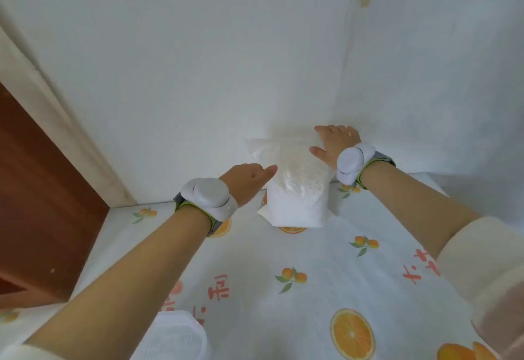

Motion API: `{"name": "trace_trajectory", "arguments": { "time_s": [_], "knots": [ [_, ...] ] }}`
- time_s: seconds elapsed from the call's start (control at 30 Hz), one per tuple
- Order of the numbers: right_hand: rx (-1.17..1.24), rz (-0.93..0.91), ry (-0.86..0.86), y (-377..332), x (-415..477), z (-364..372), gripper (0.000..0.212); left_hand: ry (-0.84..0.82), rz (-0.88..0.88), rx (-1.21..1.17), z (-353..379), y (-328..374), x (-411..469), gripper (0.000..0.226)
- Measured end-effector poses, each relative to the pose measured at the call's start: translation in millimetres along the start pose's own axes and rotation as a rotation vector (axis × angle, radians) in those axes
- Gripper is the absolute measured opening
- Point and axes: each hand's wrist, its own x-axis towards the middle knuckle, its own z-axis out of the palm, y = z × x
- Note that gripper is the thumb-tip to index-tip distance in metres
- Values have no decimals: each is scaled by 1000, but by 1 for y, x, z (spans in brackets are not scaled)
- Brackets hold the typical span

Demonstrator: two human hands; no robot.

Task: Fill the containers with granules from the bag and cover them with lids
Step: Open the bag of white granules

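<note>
Bag (297,189): upright at 12 o'clock, leaning on the white wall (198,75), full of white granules
Left hand (246,181): open, fingers loose, just beside my bag's 9 o'clock edge
Right hand (334,144): spread flat on the bag's top at 1 o'clock
Risk: I judge the soft bag could slump and spill if I grab only the top
Container (175,337): white, 6 o'clock
Surface: orange-print tablecloth (326,260)
Room: brown door (42,203) at 9 o'clock

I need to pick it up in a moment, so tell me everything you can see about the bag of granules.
The bag is clear, soft plastic, bulging with white granules. It stands upright at the far edge of the table, near the wall. The right hand is at its upper right corner; the left hand reaches its left side. Whether its top is sealed cannot be told.
</note>
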Motion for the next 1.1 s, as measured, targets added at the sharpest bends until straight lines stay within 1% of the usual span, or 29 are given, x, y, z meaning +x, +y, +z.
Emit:
{"name": "trace_trajectory", "arguments": {
  "time_s": [0.07, 0.13, 0.2, 0.27, 0.33, 0.37, 0.43, 0.5, 0.53, 0.63, 0.67, 0.73, 0.8, 0.9, 1.1],
  "knots": [
    [-10, 6, 25, -1, 4, 0, 43, -11, -16, -21, 4, 2, 2, 39],
    [-2, -16, 46, 1, 5, 2, 33, -5, -36, -63, 10, 5, 5, 48],
    [37, -87, 12, 3, -1, 7, 29, -7, -69, -204, 15, 8, 7, 49],
    [83, -155, 36, 7, -11, 11, 21, -37, -119, -388, 17, 15, 8, 45],
    [117, -219, 63, 11, -23, 13, 20, -79, -176, -533, 21, 24, 8, 47],
    [129, -245, 50, 12, -29, 12, 21, -96, -209, -571, 24, 27, 7, 50],
    [134, -299, 3, 10, -38, 8, 24, -107, -275, -634, 29, 33, 7, 58],
    [117, -309, -64, 10, -51, 6, 26, -136, -342, -705, 35, 37, 5, 64],
    [121, -317, -80, 9, -53, 7, 26, -145, -363, -736, 35, 36, 5, 59],
    [125, -337, -107, 8, -70, 12, 30, -144, -405, -871, 42, 37, -2, 26],
    [123, -341, -115, 7, -76, 13, 34, -123, -406, -902, 46, 38, -6, 23],
    [133, -348, -132, 5, -83, 14, 40, -69, -382, -898, 51, 37, -10, 24],
    [140, -349, -159, 4, -95, 14, 41, -45, -350, -874, 59, 35, -21, 25],
    [147, -361, -193, 1, -108, 18, 41, -43, -313, -850, 65, 30, -34, 27],
    [156, -379, -176, -5, -142, 15, 42, -44, -182, -814, 69, 26, -65, 28]
  ]
}}
